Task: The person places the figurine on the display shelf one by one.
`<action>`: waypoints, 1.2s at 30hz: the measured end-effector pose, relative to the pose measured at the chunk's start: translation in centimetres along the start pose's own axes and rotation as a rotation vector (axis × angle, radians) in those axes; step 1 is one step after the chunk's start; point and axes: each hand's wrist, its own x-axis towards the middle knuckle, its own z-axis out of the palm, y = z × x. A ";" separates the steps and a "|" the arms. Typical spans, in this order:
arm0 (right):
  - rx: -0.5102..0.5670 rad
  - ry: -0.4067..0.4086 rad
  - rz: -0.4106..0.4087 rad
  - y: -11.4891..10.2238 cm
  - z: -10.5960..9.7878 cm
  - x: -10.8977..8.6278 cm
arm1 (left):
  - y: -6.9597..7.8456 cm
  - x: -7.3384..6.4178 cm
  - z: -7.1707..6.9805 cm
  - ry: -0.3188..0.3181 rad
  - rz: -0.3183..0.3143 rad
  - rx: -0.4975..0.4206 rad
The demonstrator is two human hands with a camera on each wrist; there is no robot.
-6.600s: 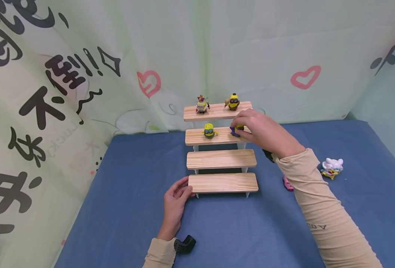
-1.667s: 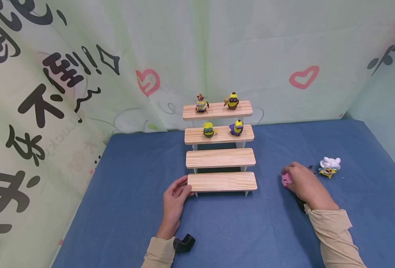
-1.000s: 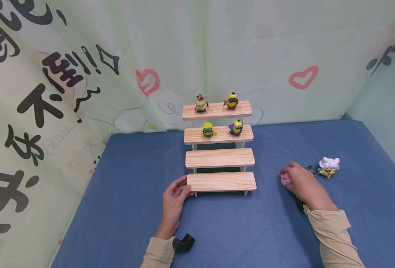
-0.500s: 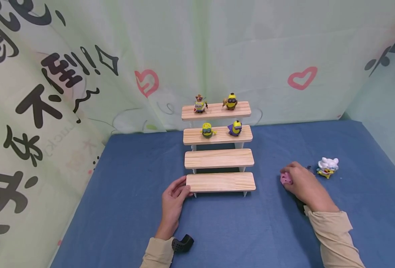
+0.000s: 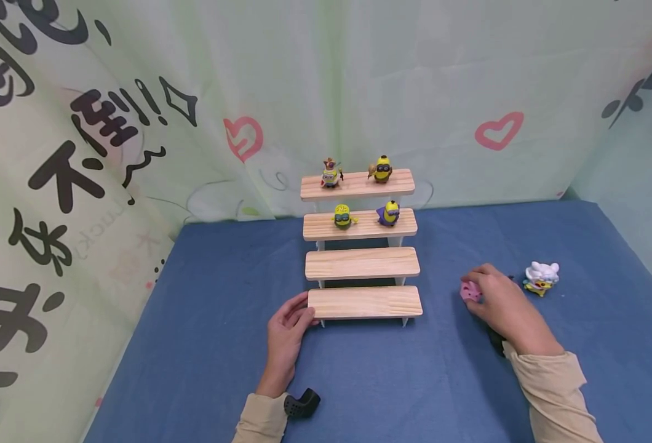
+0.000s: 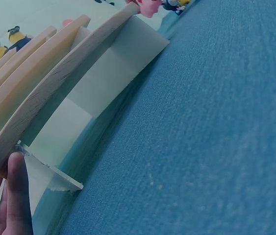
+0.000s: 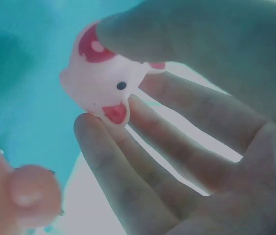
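Observation:
My left hand (image 5: 287, 335) pinches the left end of the lowest board of a wooden four-step display stand (image 5: 365, 301); its thumb and fingers show at that corner in the left wrist view. To the right of the stand, my right hand (image 5: 505, 304) grips a small pink pig figurine (image 5: 470, 291) between thumb and fingertips. The right wrist view shows the pig's face (image 7: 103, 81) with a dark eye, red snout and red-lined ears. On the second board from the top stand a purple-caped Minion figurine (image 5: 389, 213) and a green-and-yellow one (image 5: 342, 216).
The top board carries a crowned Minion figurine (image 5: 331, 174) and a brown-clad one (image 5: 382, 170). Right of my right hand stands a white-hatted figurine (image 5: 541, 278), with a small dark object (image 5: 511, 277) partly hidden behind the hand. A printed curtain (image 5: 414, 92) hangs behind the blue cloth (image 5: 210, 369).
My right hand has left the purple-caped figurine standing on the second board, moved down right and taken hold of the pig, which has just shifted slightly up and left. My left hand stays put.

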 end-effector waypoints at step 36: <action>0.043 0.169 -0.179 -6.0 -2.2 0.7 | -0.1 0.0 0.0 -0.002 -0.001 -0.005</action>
